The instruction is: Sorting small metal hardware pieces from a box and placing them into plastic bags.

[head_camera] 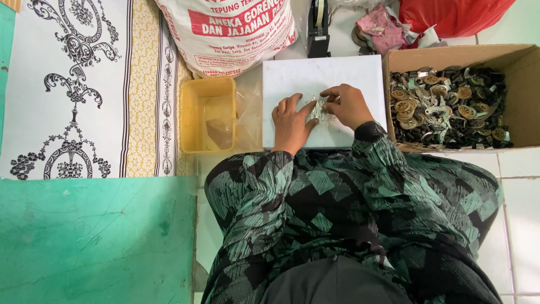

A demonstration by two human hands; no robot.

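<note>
I am pinching a small metal part [318, 107] between my left hand [291, 121] and right hand [347, 105] over the white board's [292, 76] middle, assembling it I judge, needing another from the cardboard box [523, 90] beyond its right edge.

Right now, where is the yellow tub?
In the head view, the yellow tub sits on the floor left of the white board, just below the big printed sack.

A yellow tub [207, 115] sits beside a white sack [228, 34], with a red bag [453, 16] and patterned cloth [73, 84] nearby
</note>
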